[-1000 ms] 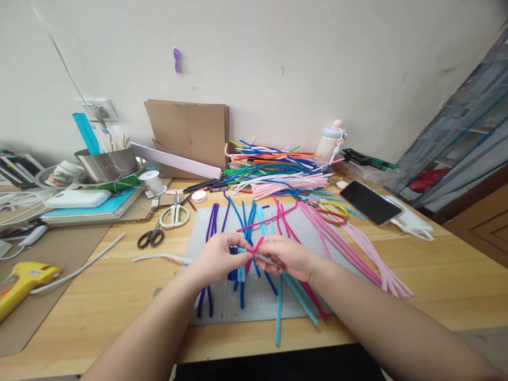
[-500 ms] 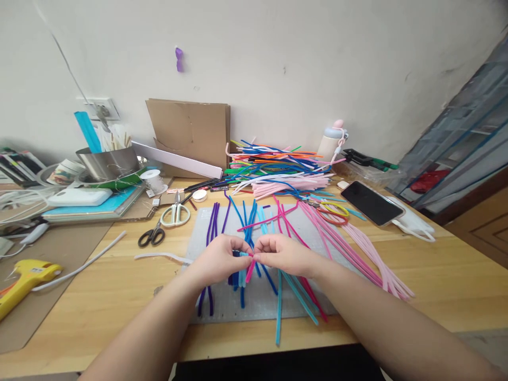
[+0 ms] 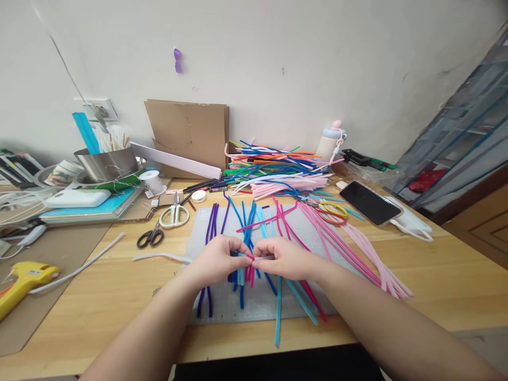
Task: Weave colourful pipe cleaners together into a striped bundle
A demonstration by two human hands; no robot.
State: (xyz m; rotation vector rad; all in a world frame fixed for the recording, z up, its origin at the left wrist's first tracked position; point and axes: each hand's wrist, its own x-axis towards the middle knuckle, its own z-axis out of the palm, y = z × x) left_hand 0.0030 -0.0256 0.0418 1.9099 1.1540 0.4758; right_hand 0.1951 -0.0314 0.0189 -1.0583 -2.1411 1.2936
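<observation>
My left hand (image 3: 217, 260) and my right hand (image 3: 283, 258) meet above a grey cutting mat (image 3: 222, 301). Both pinch a bundle of short pipe cleaners (image 3: 245, 267), light blue, dark blue and hot pink, which hangs down between the fingertips. Loose pipe cleaners lie fanned over the mat: purple ones (image 3: 211, 222) to the left, blue ones (image 3: 278, 312) near the front, pink ones (image 3: 357, 248) to the right.
A big heap of coloured pipe cleaners (image 3: 273, 164) lies at the back by cardboard (image 3: 186, 132). Scissors (image 3: 164, 225), a white strand (image 3: 161, 257) and a yellow glue gun (image 3: 24, 280) are to the left. A phone (image 3: 370, 202) and a bottle (image 3: 331, 140) are to the right.
The pink piece that stuck up between my hands has been folded down into the bundle. My fingertips have closed together and my right hand has shifted slightly.
</observation>
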